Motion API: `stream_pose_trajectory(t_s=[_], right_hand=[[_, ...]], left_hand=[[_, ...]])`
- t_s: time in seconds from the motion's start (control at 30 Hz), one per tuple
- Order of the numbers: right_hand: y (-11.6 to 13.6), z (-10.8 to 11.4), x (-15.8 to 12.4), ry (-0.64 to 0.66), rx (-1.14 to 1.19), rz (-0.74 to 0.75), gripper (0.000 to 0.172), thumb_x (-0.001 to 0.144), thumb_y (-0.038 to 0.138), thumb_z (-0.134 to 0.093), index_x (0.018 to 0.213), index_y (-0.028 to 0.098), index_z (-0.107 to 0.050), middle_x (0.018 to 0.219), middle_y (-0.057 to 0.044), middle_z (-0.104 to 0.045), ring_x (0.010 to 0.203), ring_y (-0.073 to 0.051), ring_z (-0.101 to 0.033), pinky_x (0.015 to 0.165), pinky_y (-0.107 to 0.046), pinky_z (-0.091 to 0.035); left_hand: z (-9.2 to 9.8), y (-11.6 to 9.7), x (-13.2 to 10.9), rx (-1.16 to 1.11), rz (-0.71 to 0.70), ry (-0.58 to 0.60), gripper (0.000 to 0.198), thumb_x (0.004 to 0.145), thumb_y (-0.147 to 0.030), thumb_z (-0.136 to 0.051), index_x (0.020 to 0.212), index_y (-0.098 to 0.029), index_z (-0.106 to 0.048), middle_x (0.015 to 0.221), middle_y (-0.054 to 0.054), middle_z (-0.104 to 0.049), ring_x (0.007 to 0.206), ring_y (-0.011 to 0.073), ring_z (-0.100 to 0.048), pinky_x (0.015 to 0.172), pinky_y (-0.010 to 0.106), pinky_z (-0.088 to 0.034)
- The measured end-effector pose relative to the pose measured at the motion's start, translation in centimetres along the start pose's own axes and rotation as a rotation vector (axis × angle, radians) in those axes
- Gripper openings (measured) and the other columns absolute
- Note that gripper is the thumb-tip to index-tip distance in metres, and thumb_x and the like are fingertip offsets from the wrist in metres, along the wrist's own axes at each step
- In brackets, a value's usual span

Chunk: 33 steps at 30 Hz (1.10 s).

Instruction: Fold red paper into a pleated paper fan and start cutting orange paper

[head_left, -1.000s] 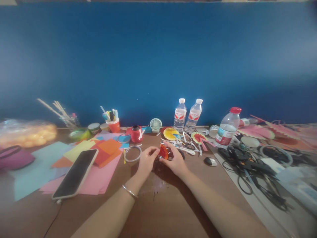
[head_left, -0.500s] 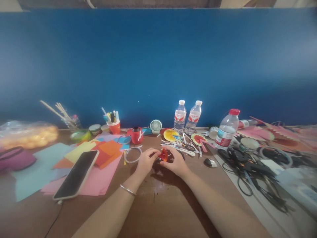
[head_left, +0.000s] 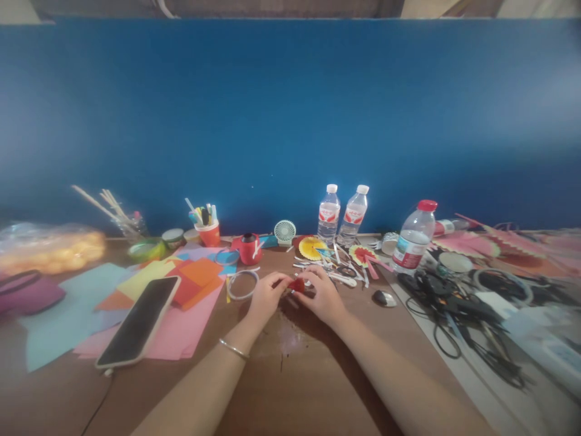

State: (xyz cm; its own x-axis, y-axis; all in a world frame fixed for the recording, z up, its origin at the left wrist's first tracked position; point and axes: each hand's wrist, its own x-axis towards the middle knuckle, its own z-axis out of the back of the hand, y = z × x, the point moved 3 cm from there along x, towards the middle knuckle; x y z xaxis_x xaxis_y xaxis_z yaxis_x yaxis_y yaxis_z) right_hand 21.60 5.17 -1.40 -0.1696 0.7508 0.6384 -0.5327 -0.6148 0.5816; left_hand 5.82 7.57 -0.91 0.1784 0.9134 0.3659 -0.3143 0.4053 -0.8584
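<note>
A small red piece [head_left: 297, 285], too blurred to name exactly, is held between both hands above the brown table [head_left: 290, 375]. My left hand [head_left: 269, 293] pinches its left side with thumb and fingertips; a silver bangle is on that wrist. My right hand [head_left: 323, 294] curves around its right side, thumb and fingers closed on it. Just left of my left hand lies a pale ring-shaped roll [head_left: 242, 284]. Behind the hands are paper strips, scissors and a yellow pleated paper disc [head_left: 312, 247].
To the left lie a phone [head_left: 140, 321], coloured paper sheets [head_left: 68, 315] and a cup of pens [head_left: 209, 234]. At the back stand a small fan [head_left: 285, 232] and two water bottles [head_left: 328, 215]. On the right are a mouse [head_left: 384, 298], a larger bottle [head_left: 414, 239] and black cables [head_left: 472, 315].
The red piece has turned between the fingers and now looks smaller and darker. The fingers of my right hand have shifted slightly up and left. The view has moved a little.
</note>
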Motion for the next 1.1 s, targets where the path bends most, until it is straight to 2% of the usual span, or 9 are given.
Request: stream_pose_trajectory(t_s=[0.17, 0.3, 0.4, 0.5, 0.67, 0.8, 1.1], right_hand=[[-0.1, -0.2, 0.0, 0.017, 0.003, 0.041, 0.016, 0.073, 0.02, -0.059, 0.089, 0.021, -0.059, 0.093, -0.008, -0.06, 0.093, -0.022, -0.055, 0.083, -0.036, -0.045], [-0.3, -0.1, 0.1, -0.005, -0.015, 0.024, 0.016, 0.076, 0.02, -0.056, 0.091, 0.02, -0.06, 0.089, -0.008, -0.062, 0.086, -0.022, -0.056, 0.078, -0.037, -0.046], [-0.2, 0.0, 0.2, 0.0, -0.02, 0.035, 0.015, 0.078, 0.021, -0.055, 0.092, 0.019, -0.062, 0.086, -0.008, -0.063, 0.083, -0.022, -0.057, 0.076, -0.036, -0.046], [0.3, 0.2, 0.2, 0.023, -0.018, 0.055, 0.013, 0.079, 0.025, -0.056, 0.089, 0.02, -0.063, 0.082, -0.007, -0.063, 0.081, -0.021, -0.057, 0.075, -0.034, -0.046], [0.7, 0.4, 0.1, 0.033, 0.003, 0.072, 0.025, 0.073, 0.033, -0.063, 0.096, 0.021, -0.063, 0.087, -0.008, -0.064, 0.085, -0.022, -0.057, 0.078, -0.035, -0.046], [0.3, 0.3, 0.1, -0.003, 0.017, 0.061, 0.017, 0.08, 0.029, -0.055, 0.092, 0.022, -0.065, 0.085, -0.007, -0.065, 0.082, -0.021, -0.058, 0.076, -0.035, -0.046], [0.0, 0.2, 0.3, -0.013, 0.038, 0.075, 0.015, 0.083, 0.029, -0.052, 0.084, 0.022, -0.065, 0.076, -0.006, -0.064, 0.073, -0.019, -0.058, 0.068, -0.032, -0.047]], left_hand=[[-0.3, 0.1, 0.0, -0.02, 0.004, 0.032, 0.02, 0.075, -0.034, -0.054, 0.072, -0.02, -0.068, 0.073, 0.003, -0.067, 0.072, 0.0188, -0.059, 0.068, 0.028, -0.044], [-0.4, -0.5, -0.1, -0.041, -0.032, 0.083, 0.018, 0.071, -0.031, -0.061, 0.083, -0.02, -0.067, 0.082, 0.004, -0.067, 0.076, 0.0191, -0.06, 0.071, 0.029, -0.045], [-0.2, -1.3, -0.2, -0.033, -0.088, 0.115, 0.015, 0.07, -0.028, -0.062, 0.082, -0.022, -0.069, 0.083, 0.004, -0.065, 0.078, 0.0189, -0.058, 0.073, 0.028, -0.044], [0.1, -1.8, -0.3, -0.012, -0.132, 0.1, 0.013, 0.075, -0.026, -0.057, 0.079, -0.023, -0.07, 0.081, 0.004, -0.064, 0.08, 0.0187, -0.057, 0.077, 0.029, -0.042], [0.4, -1.5, -0.1, -0.001, -0.156, 0.048, 0.012, 0.074, -0.027, -0.059, 0.075, -0.022, -0.069, 0.079, 0.004, -0.064, 0.078, 0.0195, -0.057, 0.076, 0.03, -0.042], [0.4, -1.3, -0.1, -0.009, -0.156, 0.04, 0.013, 0.074, -0.029, -0.059, 0.074, -0.022, -0.07, 0.076, 0.004, -0.065, 0.075, 0.0189, -0.058, 0.074, 0.029, -0.043], [0.3, -0.8, -0.1, -0.022, -0.147, 0.013, 0.008, 0.07, -0.024, -0.064, 0.074, -0.021, -0.07, 0.074, 0.005, -0.067, 0.072, 0.0185, -0.06, 0.069, 0.028, -0.044]])
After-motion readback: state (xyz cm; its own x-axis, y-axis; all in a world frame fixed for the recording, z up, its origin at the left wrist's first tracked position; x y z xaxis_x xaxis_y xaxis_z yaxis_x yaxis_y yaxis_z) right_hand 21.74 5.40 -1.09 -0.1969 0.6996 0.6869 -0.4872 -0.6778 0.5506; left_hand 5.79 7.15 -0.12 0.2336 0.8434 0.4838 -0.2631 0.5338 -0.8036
